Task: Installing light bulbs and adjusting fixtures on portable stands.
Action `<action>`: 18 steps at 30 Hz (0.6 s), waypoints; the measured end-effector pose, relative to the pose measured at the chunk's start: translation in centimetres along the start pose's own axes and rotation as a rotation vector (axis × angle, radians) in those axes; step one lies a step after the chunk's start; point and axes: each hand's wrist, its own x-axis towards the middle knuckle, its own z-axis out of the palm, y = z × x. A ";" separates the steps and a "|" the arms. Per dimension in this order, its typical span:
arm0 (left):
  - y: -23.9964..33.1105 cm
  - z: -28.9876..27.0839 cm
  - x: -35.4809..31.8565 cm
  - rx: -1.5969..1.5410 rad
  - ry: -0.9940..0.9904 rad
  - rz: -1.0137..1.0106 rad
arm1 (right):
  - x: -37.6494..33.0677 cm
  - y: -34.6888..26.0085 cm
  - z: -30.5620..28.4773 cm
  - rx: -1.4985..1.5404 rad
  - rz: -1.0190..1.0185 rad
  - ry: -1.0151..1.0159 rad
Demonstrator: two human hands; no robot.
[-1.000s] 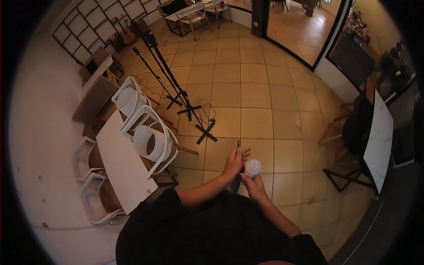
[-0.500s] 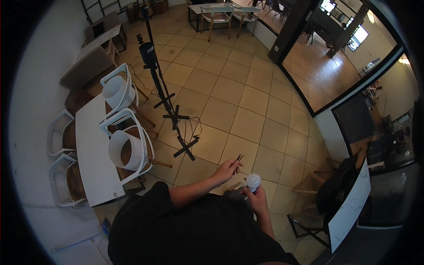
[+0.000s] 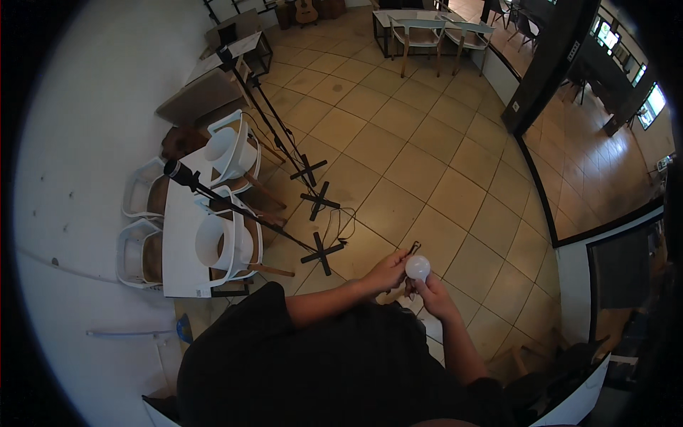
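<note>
- Right hand (image 3: 436,297): fingers curled onto the bulb (image 3: 417,267), which sits at their tips
- Left hand (image 3: 388,272): just left of the bulb, fingers closed on a slim dark tool (image 3: 414,247)
- Black stand (image 3: 321,253): left of the bulb
- Guitar (image 3: 306,12): far beyond the bulb

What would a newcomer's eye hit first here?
Probably the white globe light bulb in the right hand, bright against the tiles, right next to the left hand and the small dark object it holds. Next, likely the black stands with cross-shaped bases on the floor, left of the hands, and the white armchairs around the white table farther left.
</note>
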 end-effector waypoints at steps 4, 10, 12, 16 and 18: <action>4.8 -1.4 3.2 -0.179 0.161 0.069 | 8.4 -5.9 -4.7 -0.229 -0.011 -0.252; 8.9 -6.4 8.9 -0.403 0.225 0.256 | 19.2 -7.1 -6.8 -0.058 0.034 -0.330; 9.8 -8.0 11.7 -0.317 0.262 0.337 | 22.1 -7.1 -7.6 -0.029 0.076 -0.320; 12.9 -12.5 17.3 -0.259 0.211 0.454 | 28.4 -8.9 -8.7 0.023 0.111 -0.265; 15.1 -15.2 19.9 -0.210 0.066 0.412 | 31.4 -10.9 -10.1 -0.024 0.120 -0.284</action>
